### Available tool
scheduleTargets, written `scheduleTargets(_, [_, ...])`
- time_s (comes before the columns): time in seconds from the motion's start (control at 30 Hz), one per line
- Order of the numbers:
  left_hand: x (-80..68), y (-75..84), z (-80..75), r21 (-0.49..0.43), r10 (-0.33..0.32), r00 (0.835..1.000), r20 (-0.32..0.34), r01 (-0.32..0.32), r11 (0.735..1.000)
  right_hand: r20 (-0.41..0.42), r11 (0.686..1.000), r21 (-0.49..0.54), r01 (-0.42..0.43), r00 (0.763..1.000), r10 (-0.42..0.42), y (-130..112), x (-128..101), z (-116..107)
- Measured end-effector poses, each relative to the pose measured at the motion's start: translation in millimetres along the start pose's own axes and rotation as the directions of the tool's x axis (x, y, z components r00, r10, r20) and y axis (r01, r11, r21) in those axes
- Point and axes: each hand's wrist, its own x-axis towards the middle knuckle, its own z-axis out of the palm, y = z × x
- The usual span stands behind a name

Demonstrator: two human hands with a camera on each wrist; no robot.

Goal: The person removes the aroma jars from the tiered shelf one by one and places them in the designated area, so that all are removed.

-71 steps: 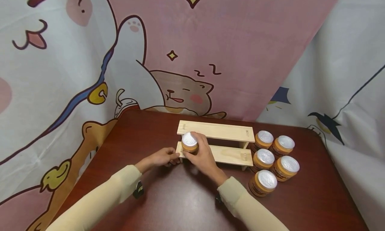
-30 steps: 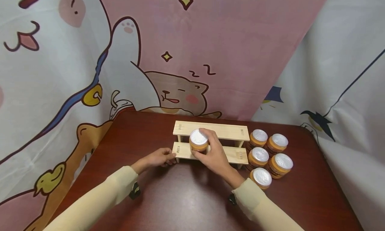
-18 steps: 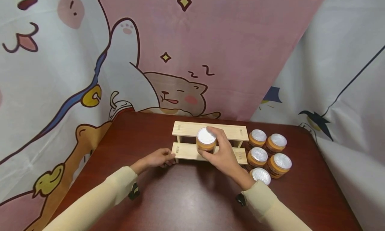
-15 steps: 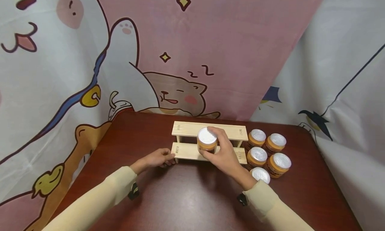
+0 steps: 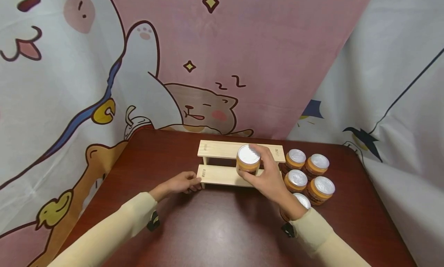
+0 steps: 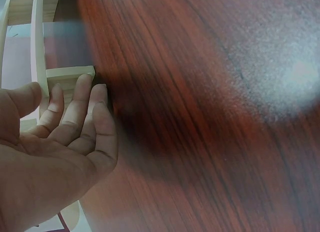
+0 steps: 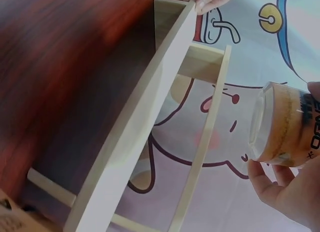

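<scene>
The right hand point(image 5: 268, 178) holds the small orange jar with a silver lid point(image 5: 248, 159) just above the two-step light wooden shelf point(image 5: 222, 176), whose left end the relaxed left hand point(image 5: 182, 182) steadies on the dark red desk point(image 5: 215, 228); next it must probably be lowered upright onto a step.

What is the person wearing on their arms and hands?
Both arms are covered by long, pale cream sleeves, the left sleeve and the right sleeve, reaching the wrists. The left hand and right hand are bare, with a small black device strapped under each wrist.
</scene>
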Motion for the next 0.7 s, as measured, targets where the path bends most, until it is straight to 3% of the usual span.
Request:
scheduleTargets(0.33, [-0.5, 1.2, 1.1, -0.003, -0.008, 1.0, -0.004, 0.008, 1.0, -0.019, 0.999, -0.022, 0.024, 1.0, -0.024, 4.0, -2.9, -14.3])
scheduleTargets(0.7, [-1.8, 0.9, 2.3, -0.003, -0.013, 1.0, 0.0, 0.013, 1.0, -0.037, 0.999, -0.043, -0.025, 0.999, 0.024, 6.4, -7.5, -24.5])
